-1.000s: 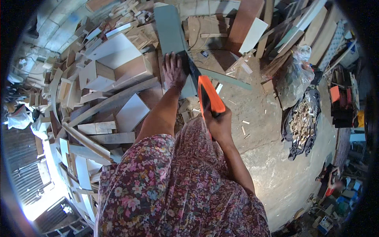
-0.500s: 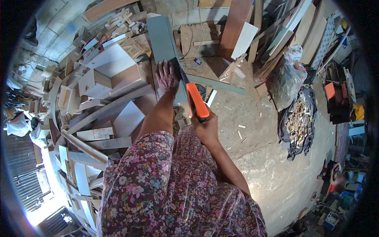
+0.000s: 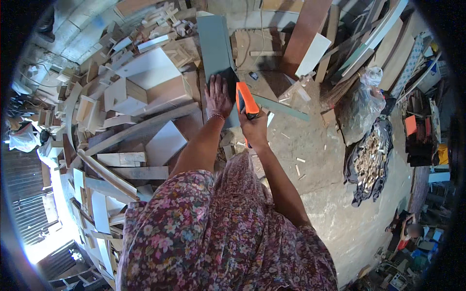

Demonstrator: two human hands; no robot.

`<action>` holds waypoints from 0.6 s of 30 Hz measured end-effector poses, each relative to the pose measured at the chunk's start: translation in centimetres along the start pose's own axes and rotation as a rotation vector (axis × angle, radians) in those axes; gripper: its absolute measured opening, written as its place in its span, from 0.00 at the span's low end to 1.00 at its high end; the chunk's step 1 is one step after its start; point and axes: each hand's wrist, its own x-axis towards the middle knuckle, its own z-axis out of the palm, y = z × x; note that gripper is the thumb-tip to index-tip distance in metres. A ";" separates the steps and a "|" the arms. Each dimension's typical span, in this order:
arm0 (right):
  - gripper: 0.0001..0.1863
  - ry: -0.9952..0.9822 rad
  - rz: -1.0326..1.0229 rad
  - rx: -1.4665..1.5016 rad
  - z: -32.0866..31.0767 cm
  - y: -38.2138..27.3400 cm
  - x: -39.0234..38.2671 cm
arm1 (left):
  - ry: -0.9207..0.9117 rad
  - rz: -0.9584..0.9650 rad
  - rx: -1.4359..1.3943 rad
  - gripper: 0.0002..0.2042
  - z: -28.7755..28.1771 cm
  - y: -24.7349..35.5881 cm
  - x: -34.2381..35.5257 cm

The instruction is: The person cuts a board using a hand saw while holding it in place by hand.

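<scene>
Clearly the grey-green board (image 3: 217,51), laid over the scrap-wood pile (image 3: 131,106), is pinned by the spread left hand (image 3: 219,96) just beside the orange-handled handsaw (image 3: 244,99) gripped in the closed right hand (image 3: 254,127), so fingers could be nicked if the blade jumps or the board shifts.

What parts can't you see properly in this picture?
- Saw blade: in the head view only the orange handle shows in the right hand; the blade is hidden.
- Cut line on the grey-green board: covered by the left hand.
- What the board rests on: hidden under it.
- Contents of the clear bag: too blurred.
- Person at the lower right rim: too small, bent by the lens.
</scene>
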 end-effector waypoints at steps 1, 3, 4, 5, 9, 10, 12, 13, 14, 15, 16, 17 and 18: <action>0.11 -0.030 0.078 0.095 0.0 0.1 0.1 | -0.026 -0.010 -0.029 0.26 0.2 -0.2 -0.5; 0.11 0.014 0.030 0.062 0.3 1.4 -0.2 | -0.047 -0.042 0.001 0.28 0.4 -0.3 -0.5; 0.11 0.046 -0.001 0.034 0.7 0.8 -0.2 | -0.030 -0.030 0.006 0.28 0.2 -0.2 -0.5; 0.12 0.021 -0.033 0.020 0.4 0.2 -0.3 | -0.058 -0.053 -0.003 0.28 0.0 -0.2 -0.5; 0.13 0.121 -0.229 -0.125 0.7 0.8 -1.6 | -0.039 -0.018 0.042 0.27 0.8 0.1 -0.4; 0.13 0.147 -0.232 -0.110 0.7 0.8 -2.2 | 0.001 -0.013 0.034 0.26 0.2 0.7 -0.1; 0.10 0.140 -0.190 -0.140 0.9 0.4 -3.0 | -0.024 0.000 0.024 0.24 -0.7 1.0 -0.4; 0.11 0.105 -0.149 -0.075 0.7 -0.3 -3.1 | -0.014 0.003 0.085 0.24 -0.2 0.5 -0.5; 0.11 0.116 -0.153 -0.059 0.7 -0.5 -3.1 | -0.005 0.004 0.146 0.24 0.4 0.0 -0.5; 0.11 0.113 -0.149 -0.055 0.3 -0.6 -3.1 | 0.016 -0.013 0.077 0.24 0.6 0.3 -0.4; 0.11 0.106 -0.144 -0.053 0.1 -0.6 -3.0 | 0.021 -0.006 0.085 0.24 0.8 0.3 -0.3; 0.11 0.106 -0.138 -0.061 0.0 -0.6 -2.9 | 0.019 0.014 0.133 0.24 1.0 0.3 -0.3; 0.11 0.101 -0.137 -0.052 0.0 -0.7 -2.9 | 0.012 0.028 0.185 0.24 0.9 0.2 -0.4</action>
